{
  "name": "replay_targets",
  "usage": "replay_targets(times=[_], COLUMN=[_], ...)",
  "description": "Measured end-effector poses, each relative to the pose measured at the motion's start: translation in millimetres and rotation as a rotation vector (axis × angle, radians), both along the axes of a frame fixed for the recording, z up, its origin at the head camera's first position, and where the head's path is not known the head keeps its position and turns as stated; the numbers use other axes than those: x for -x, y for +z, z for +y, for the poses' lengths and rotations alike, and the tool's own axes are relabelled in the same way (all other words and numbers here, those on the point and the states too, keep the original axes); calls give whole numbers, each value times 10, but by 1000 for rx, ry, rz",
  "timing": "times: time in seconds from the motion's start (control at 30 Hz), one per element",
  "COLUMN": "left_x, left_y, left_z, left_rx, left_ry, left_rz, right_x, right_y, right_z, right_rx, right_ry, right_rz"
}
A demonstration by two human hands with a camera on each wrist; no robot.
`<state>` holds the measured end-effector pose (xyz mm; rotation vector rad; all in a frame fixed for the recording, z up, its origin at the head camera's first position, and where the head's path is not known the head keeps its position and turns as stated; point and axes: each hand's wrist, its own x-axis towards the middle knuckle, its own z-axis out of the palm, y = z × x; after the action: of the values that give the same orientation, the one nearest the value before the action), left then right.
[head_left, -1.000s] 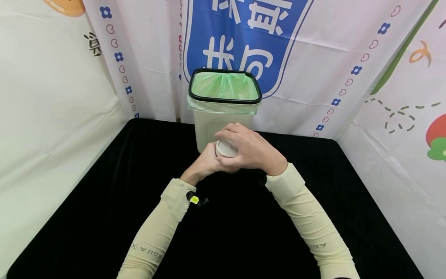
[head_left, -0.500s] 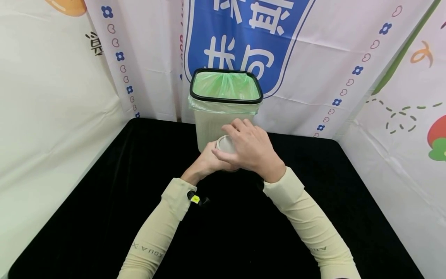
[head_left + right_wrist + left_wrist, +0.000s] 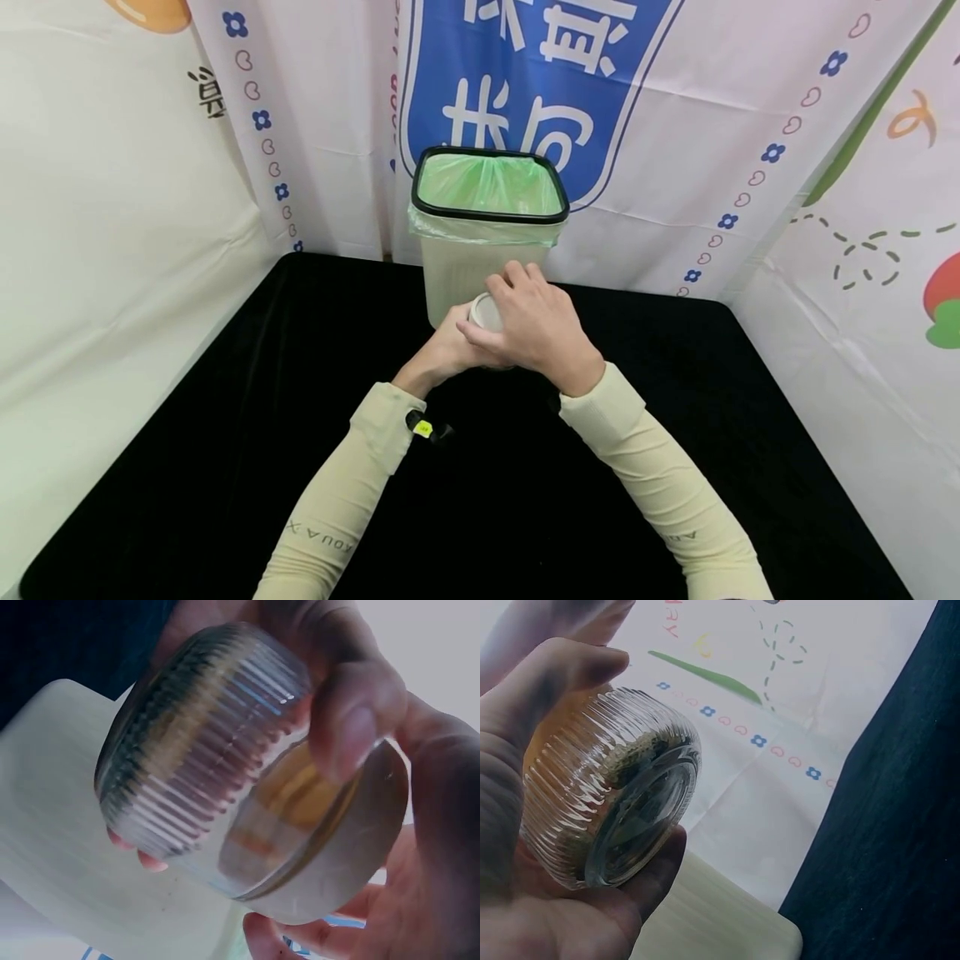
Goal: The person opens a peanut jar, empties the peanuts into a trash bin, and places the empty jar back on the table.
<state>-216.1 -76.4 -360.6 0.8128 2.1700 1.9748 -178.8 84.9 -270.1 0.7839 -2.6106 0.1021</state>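
A squat ribbed glass jar [image 3: 607, 780] is gripped by my left hand [image 3: 444, 348], its thumb and fingers wrapped round the side. Over its mouth sits a pale lid [image 3: 486, 313], which my right hand [image 3: 538, 321] holds at the edge with curled fingers and thumb. From the right wrist, the lid's rim [image 3: 345, 859] lies flush around the jar's neck. Something tan and knobbly [image 3: 634, 759] shows through the glass near the base. The jar is tilted in both wrist views, and much of its body is hidden by the hands in the head view.
Just behind the hands stands a light waste bin [image 3: 457, 258] with a black rim [image 3: 491, 216] and a green liner bag [image 3: 487, 183]. A black cloth [image 3: 480, 500] covers the table. Printed white curtains [image 3: 690, 142] enclose the back and sides.
My right hand loosened its fingers on the lid and turned, its wrist moving slightly left and down, then curled them again. My left hand keeps its grip on the jar.
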Motion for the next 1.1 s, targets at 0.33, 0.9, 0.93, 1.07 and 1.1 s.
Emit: replay_targets(times=[0.33, 0.9, 0.93, 1.07, 1.1], left_x=[-3, -6, -7, -14, -15], left_y=[7, 17, 19, 29, 29], left_z=[12, 1, 0, 0, -1], left_rx=[14, -25, -24, -21, -22], left_ry=[3, -50, -50, -51, -51], left_rz=[-8, -61, -63, -77, -82], right_x=[41, 135, 143, 173, 182], right_y=[1, 45, 45, 38, 32], right_z=[33, 139, 146, 167, 170], right_rx=[28, 129, 130, 141, 146], right_ry=[59, 256, 266, 307, 317], right_rz=[-18, -172, -182, -207, -210])
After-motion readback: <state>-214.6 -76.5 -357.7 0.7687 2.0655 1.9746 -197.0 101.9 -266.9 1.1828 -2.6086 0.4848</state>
